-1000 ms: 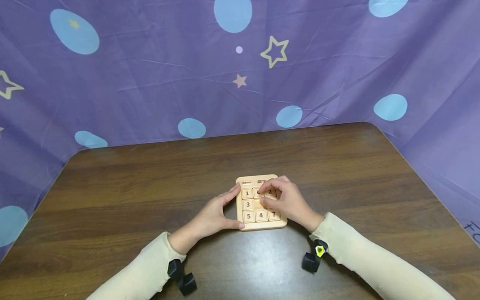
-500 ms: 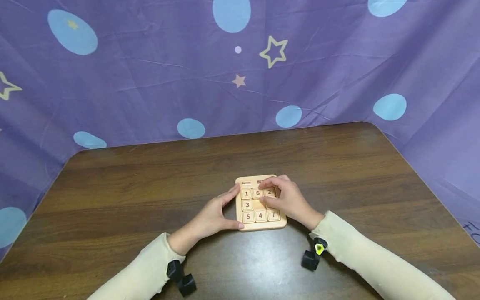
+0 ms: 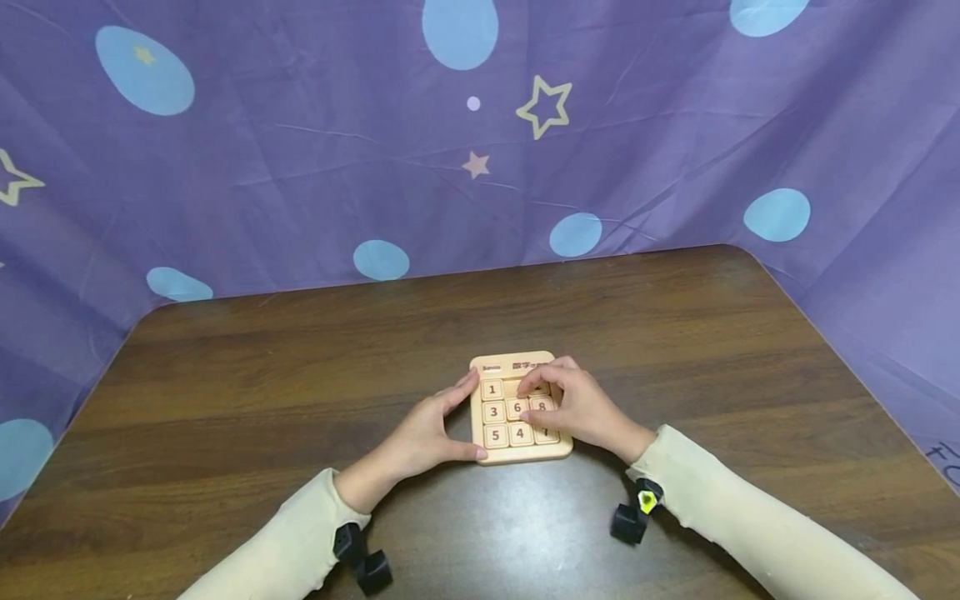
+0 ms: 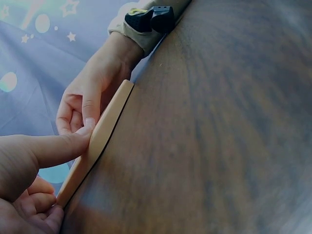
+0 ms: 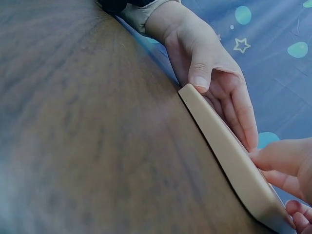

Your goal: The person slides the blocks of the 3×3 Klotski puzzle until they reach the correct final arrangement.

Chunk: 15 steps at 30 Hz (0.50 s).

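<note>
A pale wooden number slide puzzle point(image 3: 525, 456) lies flat on the table in the head view. My left hand point(image 3: 423, 429) holds its left side, thumb at the near corner and fingers along the upper part. Over the right side, my right hand point(image 3: 588, 408) has its index fingertip at the top of the 6 tile point(image 3: 517, 407) and its thumb at that tile's lower right. An open slot shows above the 6, beside the 1 tile point(image 3: 492, 389). The right fingers hide the top right tile. Both wrist views show the puzzle's side edge point(image 4: 105, 129) low on the table.
The brown wooden table point(image 3: 300, 358) stretches around the puzzle on all sides. A purple curtain point(image 3: 337, 150) with blue spots and stars hangs along its far edge. Each wrist carries a small black camera point(image 3: 363, 558) below the cream sleeve.
The 6 tile has slid from the top middle down into the centre slot, leaving the gap above it. My right index finger and thumb moved toward me with it; the left hand stayed put.
</note>
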### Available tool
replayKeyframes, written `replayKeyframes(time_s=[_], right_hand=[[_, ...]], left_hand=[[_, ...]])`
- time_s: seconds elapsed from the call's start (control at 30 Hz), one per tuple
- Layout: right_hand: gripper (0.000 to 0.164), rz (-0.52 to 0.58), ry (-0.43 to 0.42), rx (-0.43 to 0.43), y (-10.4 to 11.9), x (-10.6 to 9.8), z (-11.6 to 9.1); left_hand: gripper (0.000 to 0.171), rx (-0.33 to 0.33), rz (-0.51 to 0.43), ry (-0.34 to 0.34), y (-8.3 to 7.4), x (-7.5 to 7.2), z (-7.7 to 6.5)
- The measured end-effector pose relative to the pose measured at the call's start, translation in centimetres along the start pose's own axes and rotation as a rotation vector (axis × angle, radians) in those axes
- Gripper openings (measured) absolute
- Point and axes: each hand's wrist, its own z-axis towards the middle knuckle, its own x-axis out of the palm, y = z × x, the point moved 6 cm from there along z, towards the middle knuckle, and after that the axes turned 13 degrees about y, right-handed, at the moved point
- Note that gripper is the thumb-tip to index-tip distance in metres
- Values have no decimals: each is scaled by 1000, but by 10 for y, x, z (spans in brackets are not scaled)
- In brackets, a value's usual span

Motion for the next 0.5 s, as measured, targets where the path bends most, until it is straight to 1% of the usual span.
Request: replayKeyframes(time_s=[0.2, 0.27, 0.33, 0.5], right_hand=[[27, 8, 21, -16, -2, -1, -1], [26, 6, 15, -20, -3, -3, -2], [25, 15, -1, -25, -6, -7, -4], [23, 75, -71, -26, -15, -18, -11]], left_hand=[[99, -3, -4, -6, 0, 0, 0], [99, -1, -5, -6, 0, 0, 0], [99, 0, -11, -3, 0, 0, 0], [99, 7, -14, -9, 1, 1, 0]])
